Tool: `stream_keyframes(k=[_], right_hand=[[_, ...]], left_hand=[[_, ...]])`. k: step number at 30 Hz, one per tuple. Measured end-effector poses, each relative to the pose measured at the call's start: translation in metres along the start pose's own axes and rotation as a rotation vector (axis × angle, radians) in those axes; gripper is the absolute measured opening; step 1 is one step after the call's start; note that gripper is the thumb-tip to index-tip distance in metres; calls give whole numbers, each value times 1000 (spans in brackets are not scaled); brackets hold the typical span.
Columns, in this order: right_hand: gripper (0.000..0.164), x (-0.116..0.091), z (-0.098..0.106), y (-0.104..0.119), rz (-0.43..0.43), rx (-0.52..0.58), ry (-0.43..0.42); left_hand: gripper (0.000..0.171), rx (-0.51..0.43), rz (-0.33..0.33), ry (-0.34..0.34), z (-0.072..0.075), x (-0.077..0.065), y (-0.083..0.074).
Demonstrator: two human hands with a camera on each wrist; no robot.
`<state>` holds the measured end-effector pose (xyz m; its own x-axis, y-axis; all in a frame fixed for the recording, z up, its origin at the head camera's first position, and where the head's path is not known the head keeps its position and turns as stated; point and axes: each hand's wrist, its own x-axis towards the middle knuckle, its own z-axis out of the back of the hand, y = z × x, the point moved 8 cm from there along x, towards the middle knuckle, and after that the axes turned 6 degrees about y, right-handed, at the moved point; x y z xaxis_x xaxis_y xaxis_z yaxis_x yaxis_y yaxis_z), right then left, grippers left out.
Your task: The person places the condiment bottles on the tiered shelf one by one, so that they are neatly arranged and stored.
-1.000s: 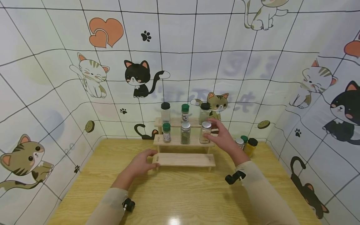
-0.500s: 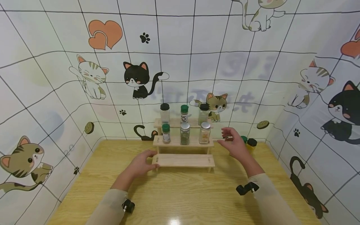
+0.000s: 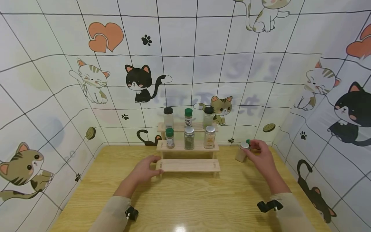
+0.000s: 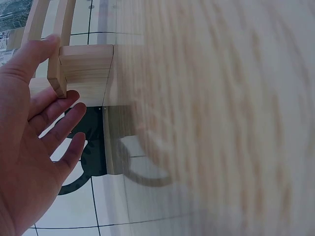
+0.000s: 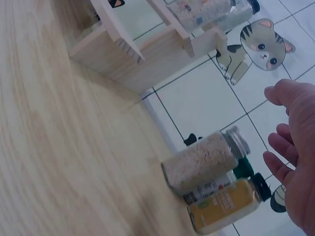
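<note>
The left hand (image 3: 145, 170) pinches the rack (image 3: 188, 165); the right hand (image 3: 262, 159), fingers spread beside the pink jar (image 5: 199, 164), could brush and topple the crowded yellow jar (image 5: 224, 207).

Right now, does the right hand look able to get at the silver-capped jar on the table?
Probably yes: the right hand is near and holds nothing, and no object shows between its fingers and the silver-capped jar; the yellow jar stands alongside.

A strip of tabletop (image 3: 227, 158) gives passing room between rack (image 3: 188, 165) and silver-capped jar (image 3: 241, 156) (two jars (image 5: 226, 205) crowd its other side).
</note>
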<state>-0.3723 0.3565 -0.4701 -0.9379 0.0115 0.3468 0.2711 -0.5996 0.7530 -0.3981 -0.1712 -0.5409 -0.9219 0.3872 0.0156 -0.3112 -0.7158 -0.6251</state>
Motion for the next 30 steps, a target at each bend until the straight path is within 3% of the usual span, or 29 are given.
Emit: stream_keyframes(k=[10, 16, 24, 30], right_hand=[[55, -7, 2, -18, -7, -109, -44], [68, -5, -11, -27, -32, -164, -37], [89, -3, -37, -28, -99, -258, 34], [92, -1, -49, -33, -154, -275, 64]], left_hand=[[66, -1, 5, -4, 1, -3, -3], [67, -22, 18, 1, 0, -3, -2], [66, -28, 19, -4, 0, -2, -3], [66, -16, 11, -4, 1, -1, -2]])
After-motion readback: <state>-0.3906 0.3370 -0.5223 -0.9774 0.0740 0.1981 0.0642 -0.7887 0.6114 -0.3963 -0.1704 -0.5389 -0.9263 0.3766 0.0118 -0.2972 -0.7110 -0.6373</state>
